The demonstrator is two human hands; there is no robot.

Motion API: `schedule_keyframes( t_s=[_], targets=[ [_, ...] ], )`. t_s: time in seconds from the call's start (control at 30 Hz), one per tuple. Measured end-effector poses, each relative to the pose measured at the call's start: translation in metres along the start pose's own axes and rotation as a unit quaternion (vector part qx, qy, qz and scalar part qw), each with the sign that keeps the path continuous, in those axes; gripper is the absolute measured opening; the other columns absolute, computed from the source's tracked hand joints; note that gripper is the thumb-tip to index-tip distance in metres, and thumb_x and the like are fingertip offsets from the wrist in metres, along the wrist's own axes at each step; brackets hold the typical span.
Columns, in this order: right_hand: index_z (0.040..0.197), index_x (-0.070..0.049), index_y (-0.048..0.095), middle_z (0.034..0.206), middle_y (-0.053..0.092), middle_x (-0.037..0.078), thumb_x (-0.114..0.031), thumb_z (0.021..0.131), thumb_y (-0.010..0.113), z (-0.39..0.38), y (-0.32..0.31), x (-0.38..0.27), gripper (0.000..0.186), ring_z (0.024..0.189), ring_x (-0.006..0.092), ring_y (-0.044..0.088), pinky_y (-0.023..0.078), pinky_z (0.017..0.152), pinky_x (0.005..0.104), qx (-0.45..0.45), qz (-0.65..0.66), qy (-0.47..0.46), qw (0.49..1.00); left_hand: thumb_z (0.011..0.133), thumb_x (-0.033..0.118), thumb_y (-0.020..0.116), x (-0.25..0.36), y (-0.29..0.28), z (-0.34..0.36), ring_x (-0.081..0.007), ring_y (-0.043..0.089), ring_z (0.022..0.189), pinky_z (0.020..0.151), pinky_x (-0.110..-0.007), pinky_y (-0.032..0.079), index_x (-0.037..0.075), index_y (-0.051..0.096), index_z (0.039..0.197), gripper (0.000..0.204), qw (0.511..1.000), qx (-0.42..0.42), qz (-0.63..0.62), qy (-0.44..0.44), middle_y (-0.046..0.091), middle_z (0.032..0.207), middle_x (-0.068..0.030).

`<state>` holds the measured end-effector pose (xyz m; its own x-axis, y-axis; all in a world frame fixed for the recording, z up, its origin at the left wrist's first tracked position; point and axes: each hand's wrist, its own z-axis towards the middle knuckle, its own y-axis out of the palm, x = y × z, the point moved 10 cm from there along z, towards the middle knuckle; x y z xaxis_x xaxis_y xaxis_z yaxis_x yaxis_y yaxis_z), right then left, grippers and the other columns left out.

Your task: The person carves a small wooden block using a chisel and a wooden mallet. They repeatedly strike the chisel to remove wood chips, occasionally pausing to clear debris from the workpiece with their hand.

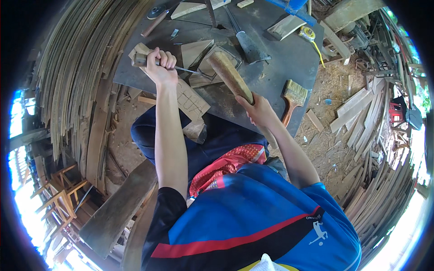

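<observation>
My left hand (160,65) is closed round the handle of a chisel (190,71), whose thin metal blade slants down to the right onto a small piece of wood (201,81) on the dark worktable (296,54). My right hand (256,109) grips a rounded wooden mallet (224,67), its upper end just right of the chisel blade. A pale board with pencil lines (192,101) lies below my left hand, partly behind the forearm. A wide paintbrush (294,95) rests to the right of the mallet.
Offcuts (194,54), a metal tool (251,47), a wooden-handled tool (153,25), a yellow tape measure (307,35) and a blue clamp (294,9) occupy the table. Long planks (72,67) stand stacked left; scrap boards (359,106) lie right, wooden chairs (65,201) at lower left.
</observation>
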<state>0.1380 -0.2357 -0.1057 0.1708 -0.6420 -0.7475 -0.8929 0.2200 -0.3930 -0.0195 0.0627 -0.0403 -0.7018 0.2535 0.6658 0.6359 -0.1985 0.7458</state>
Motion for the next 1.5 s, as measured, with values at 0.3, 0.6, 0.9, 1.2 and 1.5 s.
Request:
schedule_keyframes(
  t_s=[0.3, 0.6, 0.9, 1.2, 1.5],
  targets=[
    [0.105, 0.005, 0.063, 0.066, 0.066, 0.016, -0.06, 0.093, 0.062, 0.0, -0.003, -0.011, 0.066, 0.054, 0.0254, 0.068, 0.054, 0.056, 0.0391, -0.002, -0.031, -0.004, 1.0, 0.088, 0.015, 0.055, 0.056, -0.01, -0.007, -0.0118, 0.021, 0.046, 0.046, -0.03, 0.019, 0.015, 0.037, 0.07, 0.025, 0.995, 0.008, -0.01, 0.096, 0.028, 0.053, 0.0026],
    [0.108, 0.005, 0.063, 0.067, 0.066, 0.017, -0.057, 0.095, 0.062, 0.002, -0.005, -0.011, 0.064, 0.053, 0.0254, 0.068, 0.054, 0.055, 0.0391, -0.003, -0.036, -0.005, 0.999, 0.087, 0.0, 0.056, 0.022, 0.036, -0.016, -0.013, 0.031, 0.045, 0.046, -0.03, 0.027, 0.009, 0.039, 0.075, 0.023, 0.982, -0.071, 0.139, 0.105, 0.033, 0.054, -0.0009],
    [0.11, 0.004, 0.064, 0.067, 0.065, 0.016, -0.059, 0.093, 0.062, 0.003, -0.005, -0.009, 0.065, 0.054, 0.0248, 0.068, 0.054, 0.055, 0.0395, -0.013, -0.02, -0.002, 1.0, 0.09, -0.008, 0.06, -0.002, 0.072, -0.033, -0.0097, 0.04, 0.047, 0.046, -0.028, 0.033, 0.003, 0.047, 0.077, 0.021, 0.965, -0.165, 0.185, 0.092, 0.045, 0.057, -0.0023],
    [0.108, 0.005, 0.064, 0.067, 0.065, 0.015, -0.058, 0.093, 0.063, 0.002, -0.005, -0.011, 0.065, 0.054, 0.0247, 0.067, 0.053, 0.057, 0.0395, -0.012, -0.01, -0.002, 1.0, 0.089, -0.003, 0.068, -0.022, 0.075, -0.034, -0.0052, 0.048, 0.053, 0.048, -0.023, 0.035, 0.002, 0.06, 0.075, 0.017, 0.934, -0.204, 0.287, 0.066, 0.056, 0.061, 0.0002],
    [0.107, 0.007, 0.065, 0.065, 0.066, 0.014, -0.057, 0.094, 0.063, 0.003, -0.047, -0.053, 0.065, 0.055, 0.027, 0.068, 0.054, 0.057, 0.0392, 0.1, -0.107, -0.121, 0.982, 0.091, 0.001, 0.068, -0.029, 0.082, -0.032, -0.0071, 0.046, 0.053, 0.05, -0.025, 0.034, 0.002, 0.058, 0.08, 0.015, 0.905, -0.174, 0.377, 0.094, 0.053, 0.063, 0.0001]
  ],
)
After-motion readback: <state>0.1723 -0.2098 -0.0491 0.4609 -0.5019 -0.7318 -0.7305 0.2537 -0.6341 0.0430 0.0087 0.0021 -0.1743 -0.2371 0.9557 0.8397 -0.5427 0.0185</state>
